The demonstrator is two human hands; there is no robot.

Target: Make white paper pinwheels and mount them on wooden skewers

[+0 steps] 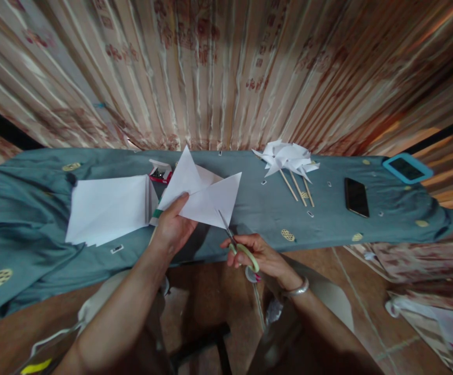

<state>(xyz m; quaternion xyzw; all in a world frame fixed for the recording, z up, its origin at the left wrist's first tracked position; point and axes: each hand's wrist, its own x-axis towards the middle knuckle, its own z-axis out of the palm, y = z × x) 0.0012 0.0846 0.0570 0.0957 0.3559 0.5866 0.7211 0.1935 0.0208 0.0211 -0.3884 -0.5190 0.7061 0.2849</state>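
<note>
My left hand (175,224) grips a sheet of white paper (209,200), its thumb on top near the middle. A slit runs in from one side of the paper, parting it into pointed flaps. My right hand (258,255) is closed round the pale green handles of a pair of scissors (232,237). The blades are at the paper's lower right corner; I cannot tell whether they are cutting into it. To the left lies a stack of white paper (109,208). Behind my left hand sits a small red and white box (160,172) with dark little items inside.
Several white paper pinwheels (287,156) on wooden sticks lie at the back right of the cloth-covered table (250,234). Farther right are a black phone (356,197) and a blue-framed device (407,168). A pleated curtain (211,78) hangs behind the table.
</note>
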